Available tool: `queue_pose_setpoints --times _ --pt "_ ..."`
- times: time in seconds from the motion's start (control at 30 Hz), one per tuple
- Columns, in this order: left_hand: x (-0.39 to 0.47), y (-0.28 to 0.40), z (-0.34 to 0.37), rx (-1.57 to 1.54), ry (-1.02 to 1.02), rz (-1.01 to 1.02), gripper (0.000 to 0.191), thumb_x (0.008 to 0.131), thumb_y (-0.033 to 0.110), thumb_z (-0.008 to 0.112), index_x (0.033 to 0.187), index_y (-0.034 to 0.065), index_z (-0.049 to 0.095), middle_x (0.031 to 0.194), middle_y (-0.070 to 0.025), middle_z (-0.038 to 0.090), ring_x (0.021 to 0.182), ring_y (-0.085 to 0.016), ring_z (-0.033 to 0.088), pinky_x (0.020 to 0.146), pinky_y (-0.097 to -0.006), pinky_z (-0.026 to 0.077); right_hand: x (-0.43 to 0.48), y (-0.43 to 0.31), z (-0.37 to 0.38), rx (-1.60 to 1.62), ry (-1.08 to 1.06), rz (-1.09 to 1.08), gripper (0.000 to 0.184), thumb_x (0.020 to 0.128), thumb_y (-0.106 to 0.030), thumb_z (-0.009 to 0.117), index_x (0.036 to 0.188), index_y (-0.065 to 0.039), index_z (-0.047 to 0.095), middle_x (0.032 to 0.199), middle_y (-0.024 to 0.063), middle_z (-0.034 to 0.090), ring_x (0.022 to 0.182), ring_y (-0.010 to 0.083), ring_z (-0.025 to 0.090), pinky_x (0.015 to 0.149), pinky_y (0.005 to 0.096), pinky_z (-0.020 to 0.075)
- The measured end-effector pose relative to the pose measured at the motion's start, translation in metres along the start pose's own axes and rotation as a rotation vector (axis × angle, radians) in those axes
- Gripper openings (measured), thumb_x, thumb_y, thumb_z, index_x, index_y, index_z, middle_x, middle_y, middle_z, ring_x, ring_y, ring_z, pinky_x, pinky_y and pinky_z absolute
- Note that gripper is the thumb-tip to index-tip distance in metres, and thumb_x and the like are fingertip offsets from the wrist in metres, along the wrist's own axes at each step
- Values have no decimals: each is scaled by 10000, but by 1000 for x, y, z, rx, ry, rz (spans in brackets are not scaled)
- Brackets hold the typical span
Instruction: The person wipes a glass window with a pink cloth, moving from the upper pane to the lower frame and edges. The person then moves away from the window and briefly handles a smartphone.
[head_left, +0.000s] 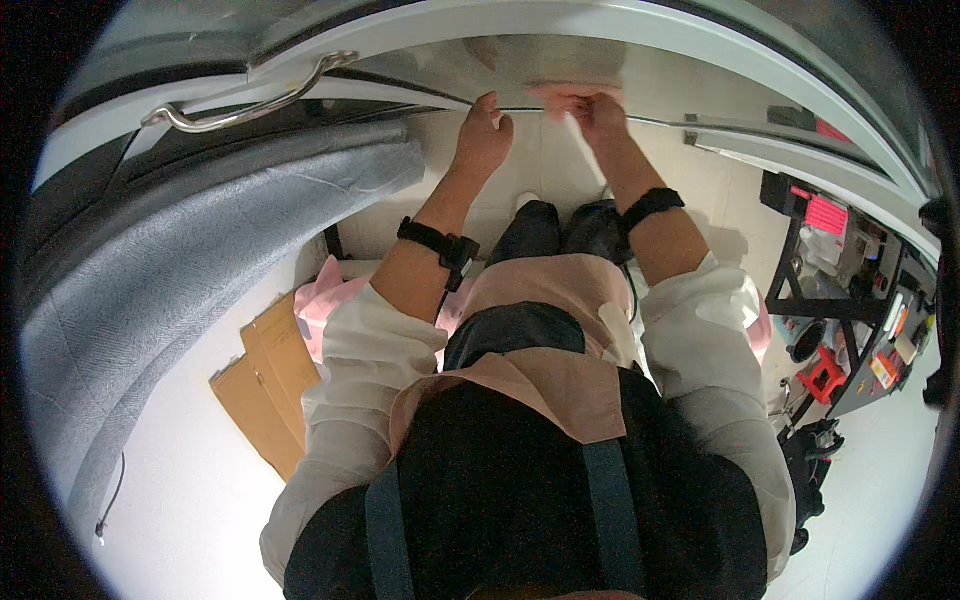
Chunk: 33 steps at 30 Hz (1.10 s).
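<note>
Before me is a glass pane (675, 86) in a white frame (480, 22). My right hand (606, 124) grips a pink cloth (574, 91) at the lower part of the glass; motion blurs it. A white strip hangs below these fingers, perhaps part of the same cloth. My left hand (484, 139) is raised beside the pane's lower edge, thumb and fingers apart, holding nothing. Whether its fingertips touch the glass I cannot tell. Black straps circle both my forearms.
A curved metal handle (262, 112) is fixed at the left of the frame. Grey quilted fabric (225, 217) fills the left side, above flattened cardboard (274, 375). At right stand a cluttered dark table (892, 352) and a red stool (823, 375). Pale tiles (547, 157) cover the floor.
</note>
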<state>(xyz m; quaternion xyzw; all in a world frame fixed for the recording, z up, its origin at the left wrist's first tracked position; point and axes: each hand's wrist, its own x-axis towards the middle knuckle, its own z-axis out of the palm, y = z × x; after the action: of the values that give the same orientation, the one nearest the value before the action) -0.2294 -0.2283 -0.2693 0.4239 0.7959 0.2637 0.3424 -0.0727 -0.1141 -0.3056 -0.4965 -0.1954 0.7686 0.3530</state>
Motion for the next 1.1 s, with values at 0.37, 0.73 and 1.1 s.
queue_pose_setpoints --times 0.37,0.73,1.1 --pt "-2 52 8 -10 -25 29 477 862 141 543 1279 -34 390 1243 -200 498 1080 -274 556 918 -371 444 -10 -38 -26 153 112 37 240 956 -110 356 964 21 557 918 133 597 799 224 601 660 327 544" --pt "5 94 38 133 -8 198 465 829 99 563 1237 -61 406 1173 -227 534 1046 -297 574 882 -381 465 -44 -73 -6 170 -384 -33 400 912 -161 340 957 133 607 936 243 649 792 299 660 710 346 551" --pt "7 127 61 33 -15 208 401 824 118 567 1177 -39 460 1111 -193 559 1023 -287 579 888 -384 451 -58 -149 -74 88 82 -86 284 975 -153 314 995 19 538 921 136 603 770 222 607 670 305 520"
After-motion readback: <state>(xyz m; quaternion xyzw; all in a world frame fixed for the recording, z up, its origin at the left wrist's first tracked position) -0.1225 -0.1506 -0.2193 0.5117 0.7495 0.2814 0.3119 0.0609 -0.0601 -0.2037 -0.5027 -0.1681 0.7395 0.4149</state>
